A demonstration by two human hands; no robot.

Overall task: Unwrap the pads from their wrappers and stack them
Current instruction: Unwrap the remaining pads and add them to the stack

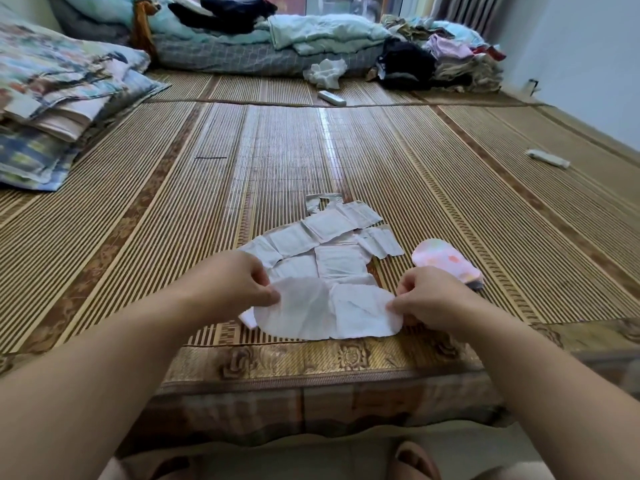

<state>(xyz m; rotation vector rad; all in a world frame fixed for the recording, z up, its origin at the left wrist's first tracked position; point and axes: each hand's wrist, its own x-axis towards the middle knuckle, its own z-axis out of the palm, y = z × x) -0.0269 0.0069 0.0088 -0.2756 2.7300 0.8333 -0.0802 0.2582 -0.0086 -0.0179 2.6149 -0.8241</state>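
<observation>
A white unfolded pad (pixel 325 311) is stretched flat just above the near edge of the bamboo mat. My left hand (pixel 239 284) pinches its left end and my right hand (pixel 429 296) pinches its right end. Behind it several unwrapped white pads (pixel 329 237) lie spread and overlapping on the mat. A small pile of pink patterned wrappers (pixel 446 259) lies to the right, just beyond my right hand. A torn wrapper scrap (pixel 320 201) lies at the far end of the spread pads.
The bamboo mat (pixel 433 188) covers the bed. Folded quilts (pixel 52 109) are stacked at the left, bedding and clothes (pixel 311 39) heaped along the back. A white remote (pixel 331 97) and a rolled white item (pixel 548 158) lie on the mat.
</observation>
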